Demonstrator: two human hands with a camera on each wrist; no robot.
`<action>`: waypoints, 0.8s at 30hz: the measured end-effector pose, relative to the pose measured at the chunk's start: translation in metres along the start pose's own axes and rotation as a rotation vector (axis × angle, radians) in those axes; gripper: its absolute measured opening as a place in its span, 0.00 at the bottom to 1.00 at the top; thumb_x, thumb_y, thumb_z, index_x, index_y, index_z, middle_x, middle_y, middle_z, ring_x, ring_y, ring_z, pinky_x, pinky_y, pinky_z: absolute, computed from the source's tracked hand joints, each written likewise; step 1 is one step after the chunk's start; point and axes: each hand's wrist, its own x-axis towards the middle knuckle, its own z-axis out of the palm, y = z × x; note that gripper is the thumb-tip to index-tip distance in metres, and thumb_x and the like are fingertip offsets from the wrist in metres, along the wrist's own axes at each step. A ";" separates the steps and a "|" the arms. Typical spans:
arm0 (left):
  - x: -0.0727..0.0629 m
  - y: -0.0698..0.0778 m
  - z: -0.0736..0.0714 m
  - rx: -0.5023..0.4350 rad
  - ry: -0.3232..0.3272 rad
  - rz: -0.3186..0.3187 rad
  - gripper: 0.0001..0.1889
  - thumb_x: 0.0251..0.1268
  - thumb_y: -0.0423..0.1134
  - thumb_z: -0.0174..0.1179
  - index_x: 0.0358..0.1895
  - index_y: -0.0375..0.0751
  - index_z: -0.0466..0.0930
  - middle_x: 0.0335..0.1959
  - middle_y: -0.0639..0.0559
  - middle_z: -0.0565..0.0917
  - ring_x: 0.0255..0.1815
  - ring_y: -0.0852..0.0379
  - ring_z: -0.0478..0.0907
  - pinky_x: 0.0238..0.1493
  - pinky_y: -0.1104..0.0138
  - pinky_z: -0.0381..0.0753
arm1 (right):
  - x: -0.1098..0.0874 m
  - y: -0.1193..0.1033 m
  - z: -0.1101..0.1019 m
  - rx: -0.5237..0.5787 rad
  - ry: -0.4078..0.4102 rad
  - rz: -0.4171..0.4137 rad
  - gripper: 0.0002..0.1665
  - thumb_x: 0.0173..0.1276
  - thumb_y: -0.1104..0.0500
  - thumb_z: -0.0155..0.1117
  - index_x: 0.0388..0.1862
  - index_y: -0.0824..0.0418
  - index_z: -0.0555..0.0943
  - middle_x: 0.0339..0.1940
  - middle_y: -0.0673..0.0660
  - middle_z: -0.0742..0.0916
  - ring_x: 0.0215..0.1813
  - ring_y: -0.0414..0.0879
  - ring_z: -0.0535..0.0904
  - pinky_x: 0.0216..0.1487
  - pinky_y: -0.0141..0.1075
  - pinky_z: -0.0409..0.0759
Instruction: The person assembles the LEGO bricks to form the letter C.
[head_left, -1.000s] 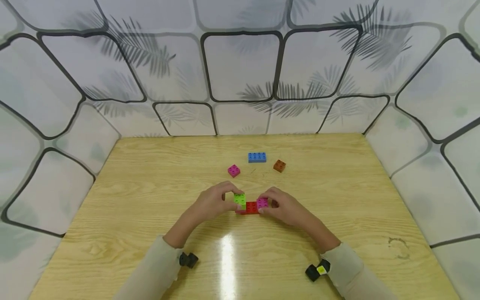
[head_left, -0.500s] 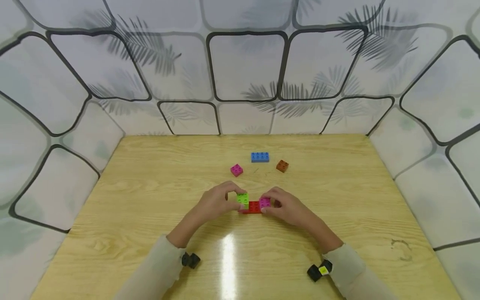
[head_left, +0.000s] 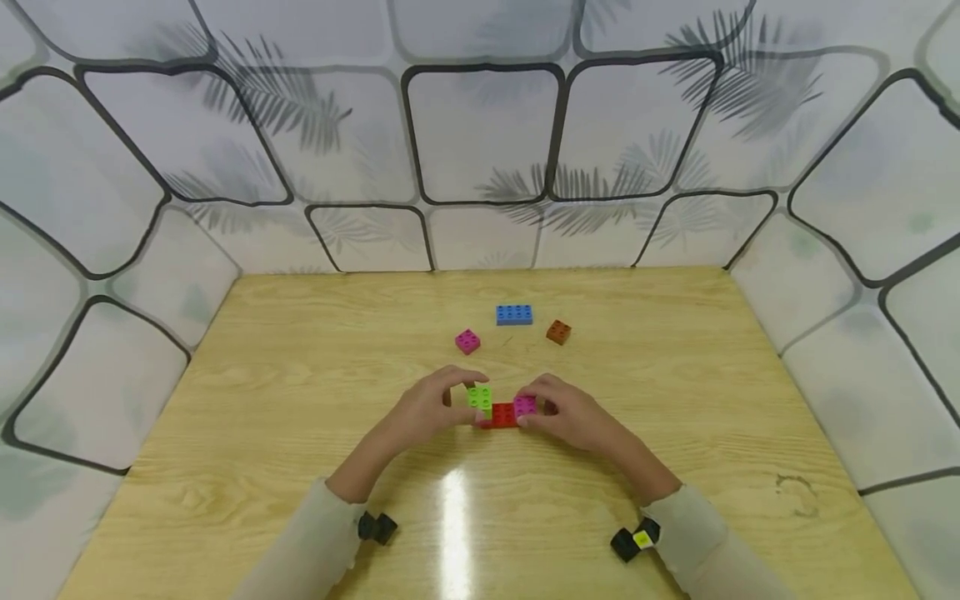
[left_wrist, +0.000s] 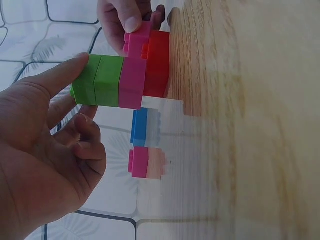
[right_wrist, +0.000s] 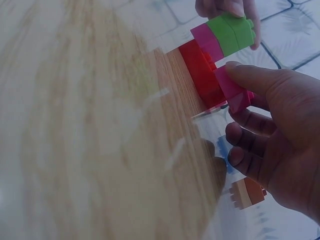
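A red toy building block (head_left: 503, 415) lies on the table between both hands. On its left end stands a pink block (left_wrist: 133, 83) topped by two stacked green blocks (left_wrist: 108, 80). My left hand (head_left: 426, 407) is loosely around this stack. Its thumb touches the green block, and the index fingertip is held off the far side in the head view. My right hand (head_left: 568, 414) pinches a second pink block (right_wrist: 233, 89) at the red block's right end, thumb on the near side.
Farther back on the wooden table (head_left: 315, 367) lie a loose pink block (head_left: 468, 342), a long blue block (head_left: 514, 315) and a brown block (head_left: 558, 332). Patterned white walls (head_left: 487, 133) enclose the table at the back and sides.
My left index finger has lifted away from the green block, widening the gap to the thumb. My right hand and the blocks stay in place; the head view shifted slightly and returned.
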 end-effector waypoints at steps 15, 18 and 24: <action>0.007 -0.006 -0.010 -0.083 0.037 0.017 0.25 0.71 0.55 0.61 0.66 0.50 0.77 0.58 0.51 0.80 0.35 0.52 0.71 0.33 0.63 0.74 | 0.001 -0.001 0.001 -0.006 -0.001 0.002 0.20 0.70 0.40 0.65 0.57 0.44 0.82 0.47 0.45 0.79 0.42 0.43 0.73 0.41 0.35 0.75; 0.014 -0.011 -0.013 -0.103 0.100 -0.002 0.24 0.73 0.54 0.59 0.65 0.47 0.79 0.60 0.46 0.80 0.36 0.51 0.70 0.34 0.63 0.74 | 0.001 -0.001 0.001 -0.010 0.003 -0.001 0.20 0.71 0.41 0.65 0.57 0.45 0.82 0.48 0.44 0.79 0.43 0.43 0.73 0.41 0.35 0.75; 0.028 -0.019 -0.017 -0.051 0.171 -0.073 0.26 0.72 0.57 0.59 0.66 0.47 0.77 0.60 0.49 0.78 0.37 0.52 0.72 0.35 0.61 0.76 | 0.000 0.000 0.002 -0.015 0.003 -0.003 0.20 0.71 0.41 0.65 0.57 0.45 0.81 0.49 0.44 0.79 0.43 0.42 0.74 0.42 0.34 0.75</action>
